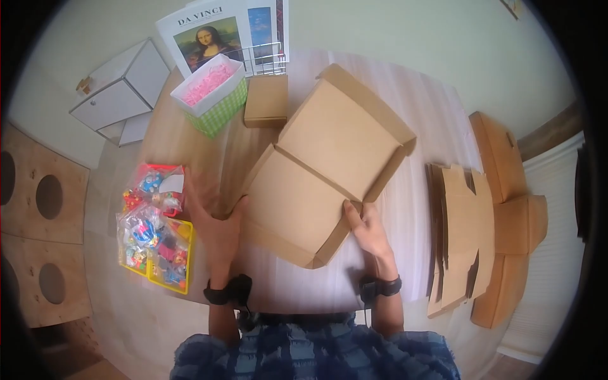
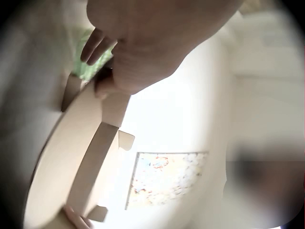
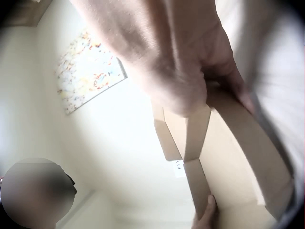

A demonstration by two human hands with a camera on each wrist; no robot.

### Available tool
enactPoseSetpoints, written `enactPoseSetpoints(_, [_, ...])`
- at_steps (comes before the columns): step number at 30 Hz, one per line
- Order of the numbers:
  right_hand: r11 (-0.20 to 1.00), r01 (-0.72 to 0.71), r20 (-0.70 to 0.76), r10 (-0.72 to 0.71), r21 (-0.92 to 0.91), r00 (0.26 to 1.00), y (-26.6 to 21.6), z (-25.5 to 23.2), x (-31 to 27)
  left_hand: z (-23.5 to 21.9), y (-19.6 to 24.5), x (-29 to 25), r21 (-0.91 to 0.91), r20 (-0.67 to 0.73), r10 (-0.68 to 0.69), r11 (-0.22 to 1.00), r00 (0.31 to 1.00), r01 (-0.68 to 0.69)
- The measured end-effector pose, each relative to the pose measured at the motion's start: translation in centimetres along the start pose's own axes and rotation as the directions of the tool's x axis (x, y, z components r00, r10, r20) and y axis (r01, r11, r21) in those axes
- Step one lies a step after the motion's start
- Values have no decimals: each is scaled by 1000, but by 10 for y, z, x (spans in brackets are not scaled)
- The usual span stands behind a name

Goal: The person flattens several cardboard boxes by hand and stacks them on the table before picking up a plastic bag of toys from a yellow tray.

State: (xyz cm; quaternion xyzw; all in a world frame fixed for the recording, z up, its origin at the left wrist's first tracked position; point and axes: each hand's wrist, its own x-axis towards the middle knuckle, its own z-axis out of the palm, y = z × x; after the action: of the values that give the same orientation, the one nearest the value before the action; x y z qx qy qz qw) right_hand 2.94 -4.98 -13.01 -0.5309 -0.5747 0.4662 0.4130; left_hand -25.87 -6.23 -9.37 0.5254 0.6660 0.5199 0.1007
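Observation:
An unfolded brown cardboard box [image 1: 304, 183] is held tilted above the table, its lid panel and side flaps spread. The right hand [image 1: 370, 234] grips its right edge near the fold, thumb on the inside. At the opposite edge is the left hand [image 1: 218, 231], slightly blurred, with its thumb at the cardboard. In the left wrist view the left hand [image 2: 147, 45] has its thumb on the box [image 2: 88, 167], other fingers extended past it. The right wrist view shows the right hand [image 3: 176, 62] holding the box [image 3: 233, 162] by a side wall.
Left on the table [image 1: 266, 278] are red and yellow trays [image 1: 188, 256] of bagged small toys. Behind stand a green checked box [image 1: 218, 111] with pink shred, a small closed carton [image 1: 266, 101] and a Da Vinci book [image 1: 209, 44]. Flat cardboard pieces [image 1: 465, 234] are stacked right.

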Motion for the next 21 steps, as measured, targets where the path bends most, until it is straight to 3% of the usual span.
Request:
enactPoseSetpoints(1, [999,-28,58,30,-34,998,-7,-1,-1,-8,3,4,135,45,29,990,999,-35])
enactPoseSetpoints(3, [992,-77,167,93,-102,982,-24,-3,-5,-20,5,7,378,363,-59,922,930,-89])
enactPoseSetpoints(6, [997,82,125,-83,14,989,-35,2,-8,-11,-2,13,325,490,-288,936,822,134])
enactPoseSetpoints(7, [991,116,81,-121,67,989,-36,3,-9,-10,-2,11,235,499,-271,956,823,173])
enactPoseSetpoints(8, [976,-42,70,28,213,997,-29,-6,0,-10,-4,8,143,507,-255,967,823,211])
enactPoseSetpoints(11, [959,-238,104,224,156,969,-17,-26,5,-8,-26,-2,-77,533,-202,956,821,284])
enactPoseSetpoints(12, [961,-184,70,173,207,982,-24,-25,5,-6,-32,-3,-140,540,-183,943,822,302])
enactPoseSetpoints(15, [964,-169,3,172,205,985,-11,-24,6,-3,-44,-9,-103,510,-309,904,803,414])
enactPoseSetpoints(18, [968,-173,-35,183,182,983,-1,-26,7,13,-69,-24,-33,266,-195,977,944,212])
enactPoseSetpoints(20, [976,-165,-63,175,139,983,-12,-21,5,5,-28,-10,28,440,-247,965,863,261])
enactPoseSetpoints(21, [981,-159,-78,168,109,983,-17,-21,5,6,-19,-10,25,467,-214,973,858,230])
